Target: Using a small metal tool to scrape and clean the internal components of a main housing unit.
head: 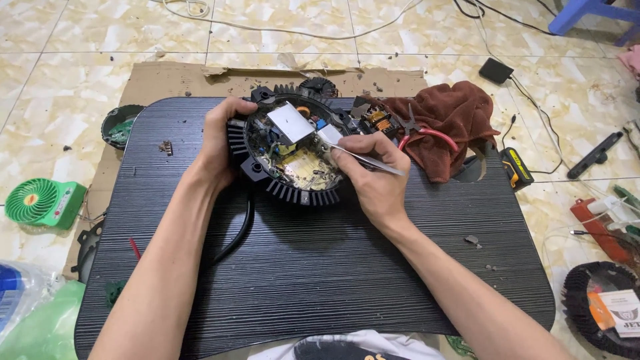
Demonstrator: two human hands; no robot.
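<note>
While left hand (223,137) grasps finned rim of round black housing (288,190), unit sits tilted on ribbed black tabletop (333,267), near its far edge. Right hand (373,177) clenched on metal tweezers (370,161), tips reaching into housing beside circuit board (303,167). White plate (290,122) lies over board's upper part. Black cable (240,233) exits under housing. Red-handled pliers (427,133) rest on brown cloth (453,113), right of housing. Green fan (41,202) on floor, well apart.

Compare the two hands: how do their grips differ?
The left hand wraps the finned rim of the round black housing, steadying it; the right hand pinches slim metal tweezers, tips reaching into the housing's circuit board. The left holds no tool. Both are bare, over the black ribbed table.
</note>
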